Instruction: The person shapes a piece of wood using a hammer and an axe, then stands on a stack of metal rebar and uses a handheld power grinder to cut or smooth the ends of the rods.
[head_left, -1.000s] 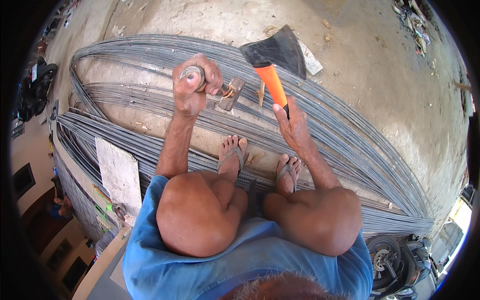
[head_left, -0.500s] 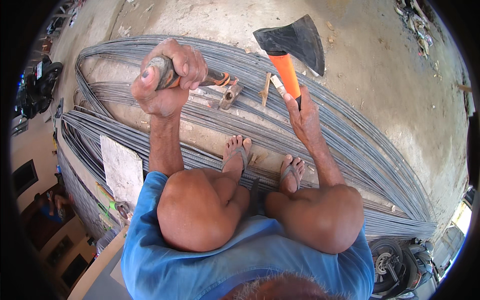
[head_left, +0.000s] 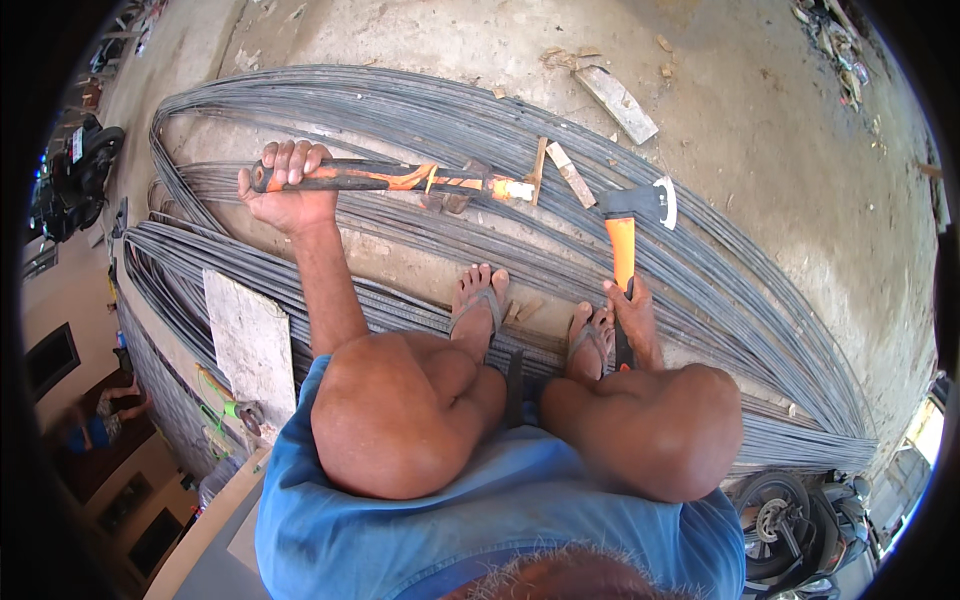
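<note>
Orange partly covers the dark-headed axe (head_left: 621,250).

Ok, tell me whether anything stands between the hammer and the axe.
Nothing visible seems to block the hammer in the left hand from the axe in the right hand. A wood strip and a pale block show between them, but appear to lie below, on the steel rods.

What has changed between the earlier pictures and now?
The left hand moved left, turning the metal-headed, orange-and-black-handled hammer side-on. The right hand drew the dark-headed, orange-handled axe toward the body and slightly right. Nothing was let go or newly grasped. The long grey metal bars and sandalled feet stayed put.
</note>
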